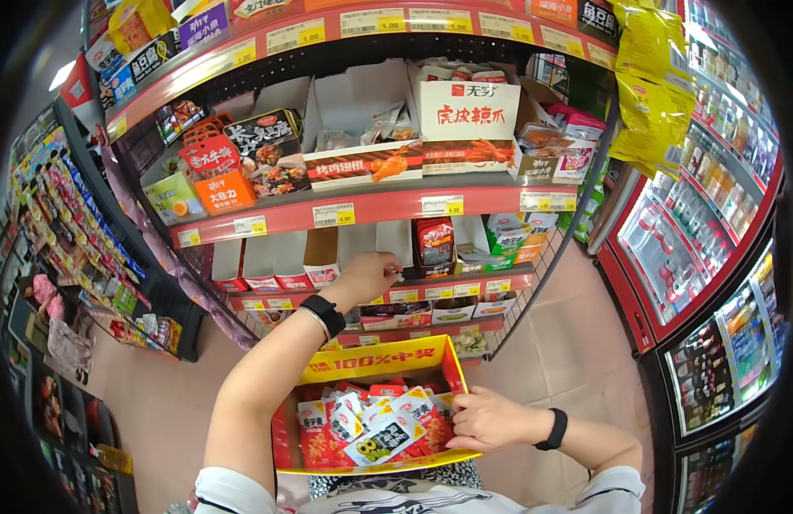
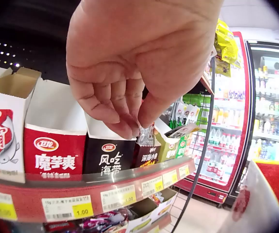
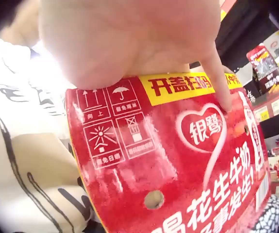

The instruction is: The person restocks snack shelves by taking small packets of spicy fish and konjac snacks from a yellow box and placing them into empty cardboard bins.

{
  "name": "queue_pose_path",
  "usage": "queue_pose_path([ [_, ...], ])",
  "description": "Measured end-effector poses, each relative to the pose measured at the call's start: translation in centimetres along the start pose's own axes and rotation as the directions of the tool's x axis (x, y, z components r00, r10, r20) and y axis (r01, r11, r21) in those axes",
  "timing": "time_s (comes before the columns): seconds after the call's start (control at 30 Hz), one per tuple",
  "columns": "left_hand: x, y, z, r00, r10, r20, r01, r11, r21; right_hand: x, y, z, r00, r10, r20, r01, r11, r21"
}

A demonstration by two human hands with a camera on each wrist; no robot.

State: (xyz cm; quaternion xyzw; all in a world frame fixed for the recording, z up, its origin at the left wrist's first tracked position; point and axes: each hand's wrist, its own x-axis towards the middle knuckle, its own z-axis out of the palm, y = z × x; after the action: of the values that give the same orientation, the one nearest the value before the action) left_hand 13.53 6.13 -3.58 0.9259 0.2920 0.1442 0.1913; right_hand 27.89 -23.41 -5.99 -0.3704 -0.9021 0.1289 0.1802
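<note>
My left hand (image 1: 372,278) reaches to the lower shelf, over the open snack boxes. In the left wrist view the thumb and bent fingers (image 2: 127,121) meet just above a black snack box (image 2: 109,155). A small shiny bit shows right at the fingertips; I cannot tell whether they hold it. Beside it stands a dark fish-snack box (image 2: 148,154). My right hand (image 1: 495,418) grips the right wall of a red and yellow carton (image 1: 383,358), thumb inside, fingers outside. Many red and white snack packets (image 1: 328,433) fill the carton, a black-and-white packet (image 1: 384,440) on top.
A red shelf edge (image 1: 371,210) with price tags runs above the left hand, bearing chicken-wing (image 1: 366,167) and chicken-foot boxes (image 1: 469,120). Yellow bags (image 1: 653,120) hang at the right. Drink coolers (image 1: 696,214) line the right side, a snack rack (image 1: 79,257) the left.
</note>
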Motion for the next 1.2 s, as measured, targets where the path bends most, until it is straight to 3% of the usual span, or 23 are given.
queue_pose_path([
  [0.17,1.1,1.2,0.4,1.0,0.003,-0.026,-0.003,1.0,-0.026,-2.3,-0.2,-1.5,0.993,0.078,0.094,-0.076,0.997,-0.023],
  [0.33,3.1,2.4,1.6,0.985,0.005,-0.173,-0.004,1.0,0.006,-2.3,0.3,-2.5,0.999,0.054,-0.006,-0.053,0.993,0.108],
  [0.5,4.8,3.8,2.1,0.948,0.068,-0.31,-0.055,0.997,0.049,-0.7,3.8,-5.9,0.965,0.148,-0.219,-0.161,0.986,-0.046],
  [0.63,5.6,4.3,2.4,0.972,-0.034,-0.231,0.046,0.998,0.046,1.8,7.9,-9.1,0.896,0.14,-0.422,-0.197,0.976,-0.095],
  [0.73,6.1,3.6,3.6,0.942,0.074,-0.328,-0.076,0.997,0.005,3.6,11.3,-10.3,0.858,0.211,-0.468,-0.274,0.959,-0.071],
  [0.97,4.7,4.7,3.4,0.879,0.153,-0.451,-0.155,0.987,0.034,6.9,16.7,-10.2,0.779,0.325,-0.536,-0.463,0.875,-0.143],
  [1.03,4.4,5.0,3.4,0.888,0.136,-0.439,-0.143,0.99,0.017,8.0,17.5,-10.1,0.735,0.334,-0.589,-0.478,0.873,-0.101],
  [1.13,4.5,4.8,4.0,0.905,0.083,-0.417,-0.092,0.996,-0.001,9.4,19.7,-10.0,0.768,0.348,-0.538,-0.486,0.863,-0.135],
  [1.2,4.6,4.5,4.4,0.91,0.05,-0.411,-0.053,0.999,0.003,10.4,20.8,-9.7,0.746,0.372,-0.553,-0.518,0.845,-0.13],
])
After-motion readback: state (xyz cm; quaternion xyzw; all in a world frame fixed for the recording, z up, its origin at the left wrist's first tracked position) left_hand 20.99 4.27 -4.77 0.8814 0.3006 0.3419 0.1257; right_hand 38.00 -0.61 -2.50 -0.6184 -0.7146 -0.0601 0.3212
